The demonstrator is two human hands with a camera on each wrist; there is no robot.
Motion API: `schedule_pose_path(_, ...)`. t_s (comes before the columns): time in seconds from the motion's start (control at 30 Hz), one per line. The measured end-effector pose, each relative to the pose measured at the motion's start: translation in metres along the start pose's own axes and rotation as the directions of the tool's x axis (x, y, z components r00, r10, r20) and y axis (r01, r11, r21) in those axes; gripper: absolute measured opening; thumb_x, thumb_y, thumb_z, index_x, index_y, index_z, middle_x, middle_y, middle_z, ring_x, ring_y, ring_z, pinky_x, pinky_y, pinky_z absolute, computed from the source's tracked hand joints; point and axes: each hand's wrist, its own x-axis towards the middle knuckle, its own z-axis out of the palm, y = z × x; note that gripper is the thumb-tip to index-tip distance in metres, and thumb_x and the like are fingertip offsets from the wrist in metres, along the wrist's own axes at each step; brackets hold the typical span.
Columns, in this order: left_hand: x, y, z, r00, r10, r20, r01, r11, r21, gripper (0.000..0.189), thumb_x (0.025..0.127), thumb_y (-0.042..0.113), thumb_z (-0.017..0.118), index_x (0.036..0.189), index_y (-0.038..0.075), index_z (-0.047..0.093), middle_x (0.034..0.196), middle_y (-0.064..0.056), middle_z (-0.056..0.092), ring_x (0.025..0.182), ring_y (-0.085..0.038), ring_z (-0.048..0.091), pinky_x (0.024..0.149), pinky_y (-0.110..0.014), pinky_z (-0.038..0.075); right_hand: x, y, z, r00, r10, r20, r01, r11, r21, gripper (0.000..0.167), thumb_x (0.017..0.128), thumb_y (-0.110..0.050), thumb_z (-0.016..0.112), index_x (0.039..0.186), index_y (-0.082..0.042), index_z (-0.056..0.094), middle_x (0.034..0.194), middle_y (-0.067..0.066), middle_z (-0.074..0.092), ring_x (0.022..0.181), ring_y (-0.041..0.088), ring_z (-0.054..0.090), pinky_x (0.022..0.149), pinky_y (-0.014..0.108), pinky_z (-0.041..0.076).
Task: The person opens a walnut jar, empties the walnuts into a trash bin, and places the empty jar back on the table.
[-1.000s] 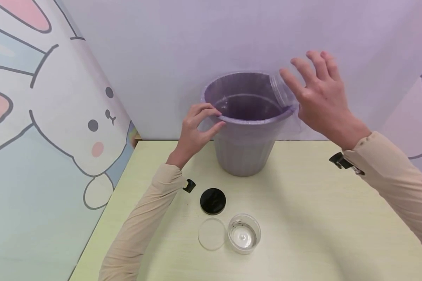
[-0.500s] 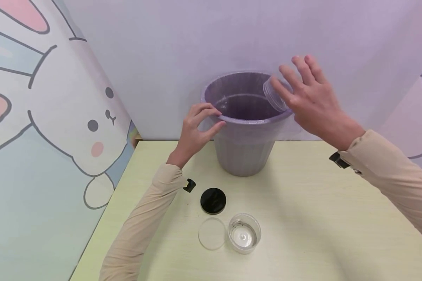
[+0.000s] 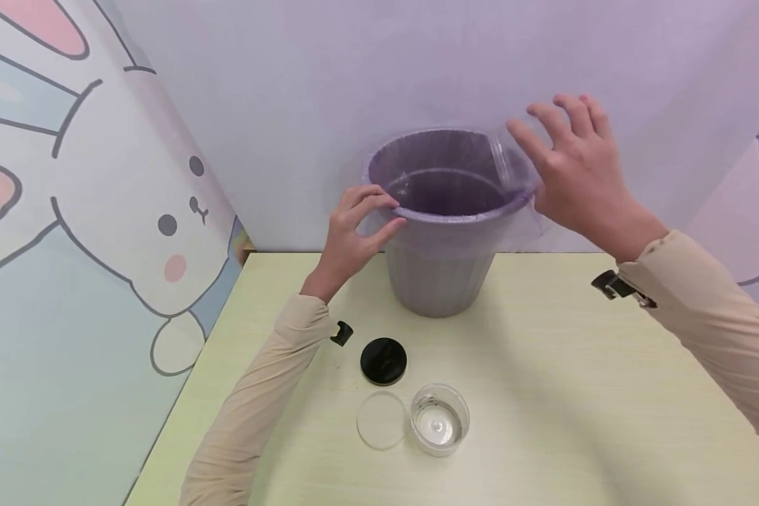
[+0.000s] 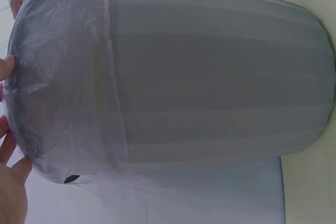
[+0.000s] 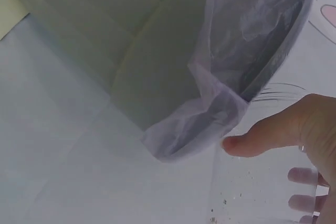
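Observation:
A grey trash can [image 3: 436, 281] stands upright against the back wall, lined with a thin purple plastic bag [image 4: 63, 87] folded over its rim. My left hand [image 3: 349, 228] pinches the can's near-left rim between thumb and fingers. In my right hand [image 3: 585, 179] is a clear plastic jar [image 3: 504, 163], tipped on its side with its threaded mouth over the can's right rim. Small dark specks [image 5: 226, 201] show on the jar's wall in the right wrist view. The jar's far side is hidden by my fingers.
On the pale table [image 3: 607, 365] lie a black round lid [image 3: 384, 362] and a clear disc [image 3: 381, 420]. Beside them is a clear round container [image 3: 438, 422]. A rabbit mural [image 3: 120, 190] covers the left wall.
My right hand moved the jar left and further over the can, then back right to about its earlier place. The left hand keeps its place on the rim.

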Motion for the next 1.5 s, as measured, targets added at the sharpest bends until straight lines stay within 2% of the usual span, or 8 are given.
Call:
schedule_pose_path(0.27, 0.000, -0.003, -0.002, 1.000, -0.003, -0.006, 0.003, 1.000, -0.004, 0.022, 0.070, -0.007, 0.077, 0.089, -0.005, 0.066, 0.093, -0.018, 0.058, 0.094, -0.033, 0.050, 0.087, -0.036, 0.041, 0.001, 0.004, -0.005, 0.996, 0.078, 0.031, -0.078, 0.997, 0.011, 0.091, 0.044, -0.004, 0.080, 0.130, -0.002, 0.049, 0.122, 0.028, 0.050, 0.112, 0.049, 0.040, 0.092, 0.059, 0.030)
schedule_pose_path(0.4, 0.001, -0.003, -0.003, 1.000, 0.011, -0.003, -0.011, 1.000, -0.003, 0.022, 0.069, -0.009, 0.078, 0.088, -0.006, 0.066, 0.092, -0.021, 0.059, 0.092, -0.036, 0.050, 0.087, -0.037, 0.041, 0.004, 0.003, -0.007, 0.999, 0.031, 0.042, -0.030, 0.999, -0.018, 0.084, 0.052, -0.001, 0.074, 0.131, -0.001, 0.047, 0.123, 0.029, 0.049, 0.114, 0.050, 0.039, 0.097, 0.058, 0.029)
schedule_pose_path(0.6, 0.002, -0.004, -0.001, 1.000, 0.015, 0.015, -0.015, 1.000, -0.002, 0.022, 0.070, -0.008, 0.078, 0.088, -0.007, 0.066, 0.093, -0.022, 0.059, 0.092, -0.037, 0.051, 0.087, -0.037, 0.041, 0.007, -0.001, -0.006, 0.997, -0.066, 0.049, 0.068, 0.996, -0.051, 0.070, 0.060, 0.011, 0.053, 0.129, 0.002, 0.048, 0.124, 0.030, 0.047, 0.119, 0.052, 0.037, 0.108, 0.056, 0.020)
schedule_pose_path(0.7, 0.001, -0.004, -0.001, 1.000, 0.016, 0.023, -0.016, 1.000, 0.000, 0.022, 0.070, -0.009, 0.077, 0.089, -0.008, 0.065, 0.093, -0.022, 0.059, 0.092, -0.037, 0.051, 0.087, -0.037, 0.041, 0.009, -0.006, -0.005, 0.992, -0.099, 0.082, 0.104, 0.993, -0.057, 0.069, 0.062, 0.014, 0.052, 0.130, 0.002, 0.048, 0.126, 0.030, 0.046, 0.122, 0.051, 0.035, 0.110, 0.054, 0.017)
schedule_pose_path(0.97, 0.000, -0.004, 0.000, 1.000, 0.018, 0.019, -0.018, 1.000, 0.006, 0.023, 0.069, -0.010, 0.078, 0.088, -0.008, 0.066, 0.093, -0.023, 0.059, 0.093, -0.039, 0.052, 0.087, -0.038, 0.041, 0.009, -0.019, -0.001, 0.969, -0.165, 0.185, 0.184, 0.979, -0.091, 0.072, 0.060, 0.019, 0.060, 0.130, 0.004, 0.050, 0.129, 0.029, 0.044, 0.126, 0.049, 0.032, 0.113, 0.049, 0.013)
schedule_pose_path(1.1, -0.001, -0.004, 0.000, 1.000, 0.016, 0.021, -0.016, 1.000, 0.004, 0.023, 0.069, -0.010, 0.078, 0.089, -0.007, 0.066, 0.093, -0.023, 0.059, 0.093, -0.039, 0.052, 0.087, -0.037, 0.041, 0.007, -0.022, 0.001, 0.966, -0.164, 0.198, 0.187, 0.977, -0.100, 0.071, 0.061, 0.019, 0.060, 0.129, 0.003, 0.051, 0.130, 0.028, 0.043, 0.126, 0.049, 0.031, 0.113, 0.048, 0.012)
schedule_pose_path(1.23, -0.001, -0.004, 0.001, 1.000, 0.013, 0.022, -0.013, 1.000, -0.003, 0.024, 0.069, -0.010, 0.078, 0.089, -0.007, 0.066, 0.094, -0.022, 0.059, 0.094, -0.038, 0.051, 0.087, -0.036, 0.041, 0.006, -0.021, 0.002, 0.974, -0.149, 0.169, 0.166, 0.982, -0.092, 0.069, 0.062, 0.020, 0.056, 0.129, 0.003, 0.050, 0.129, 0.028, 0.044, 0.125, 0.048, 0.032, 0.112, 0.050, 0.014)
schedule_pose_path(1.5, -0.002, -0.003, 0.001, 1.000, 0.011, 0.024, -0.011, 1.000, -0.007, 0.023, 0.069, -0.010, 0.078, 0.089, -0.007, 0.066, 0.093, -0.022, 0.059, 0.093, -0.038, 0.051, 0.086, -0.036, 0.041, 0.004, -0.015, -0.005, 0.994, -0.044, 0.098, 0.049, 0.998, -0.049, 0.066, 0.062, 0.014, 0.053, 0.127, 0.001, 0.050, 0.125, 0.029, 0.047, 0.120, 0.051, 0.037, 0.108, 0.057, 0.019)
